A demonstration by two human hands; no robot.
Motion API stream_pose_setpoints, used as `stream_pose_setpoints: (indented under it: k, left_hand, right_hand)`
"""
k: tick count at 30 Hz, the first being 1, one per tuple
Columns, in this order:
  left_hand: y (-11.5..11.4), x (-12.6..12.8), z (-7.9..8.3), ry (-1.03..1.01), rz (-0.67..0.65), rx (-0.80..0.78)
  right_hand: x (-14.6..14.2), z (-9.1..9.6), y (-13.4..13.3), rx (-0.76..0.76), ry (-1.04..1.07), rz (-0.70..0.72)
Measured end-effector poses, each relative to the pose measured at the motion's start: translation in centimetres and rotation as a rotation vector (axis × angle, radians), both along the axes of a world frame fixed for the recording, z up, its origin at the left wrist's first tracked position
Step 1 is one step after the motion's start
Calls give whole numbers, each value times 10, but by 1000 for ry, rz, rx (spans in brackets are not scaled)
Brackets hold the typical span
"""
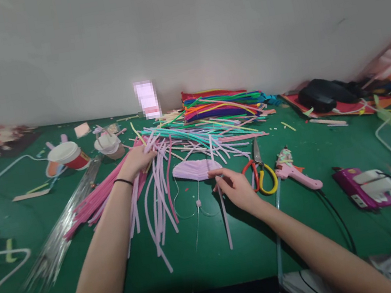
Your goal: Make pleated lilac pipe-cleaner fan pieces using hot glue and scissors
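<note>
On the green worktop [253,257], loose lilac strips [158,213] are lying left of centre, apparently unused. The left hand [137,161] is resting at their far end; whether it is gripping any is unclear. The right hand [239,189] is pinching a single strip [226,222] at the right end of the ribbed lilac piece [192,170], which is sitting centrally, seemingly only partly built.

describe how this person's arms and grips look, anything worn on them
Both the left forearm and right forearm are bare, with no sleeves in view. The left grip is an ungloved hand with a thin black band around its wrist; the right grip, also ungloved, shows no wristband.
</note>
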State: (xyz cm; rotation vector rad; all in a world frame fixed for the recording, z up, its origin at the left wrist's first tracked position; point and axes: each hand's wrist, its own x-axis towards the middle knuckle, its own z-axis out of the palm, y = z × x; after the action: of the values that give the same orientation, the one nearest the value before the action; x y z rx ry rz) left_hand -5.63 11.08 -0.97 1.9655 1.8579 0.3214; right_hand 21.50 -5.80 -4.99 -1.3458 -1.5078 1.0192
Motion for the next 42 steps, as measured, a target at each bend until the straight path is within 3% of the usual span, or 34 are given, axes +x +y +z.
stream_pose_setpoints:
  k: [8,15,24,30,37,42]
  left_hand:
    - [-2,1,4,68,-46,-11]
    - [2,5,-3,156,-42,15]
    - [-5,1,10,81,-66,-37]
    - [-5,1,5,66,-31,-15]
    - [2,1,3,115,-125,-9]
    - [1,0,3,138,-113,-25]
  right_hand:
    - [1,-1,0,9,4,7]
    - [0,1,0,5,-2,2]
    - [1,-1,0,7,-11,9]
    - [1,-4,0,24,-17,18]
    - [1,-3,0,16,-20,15]
    - [1,-1,0,17,-31,11]
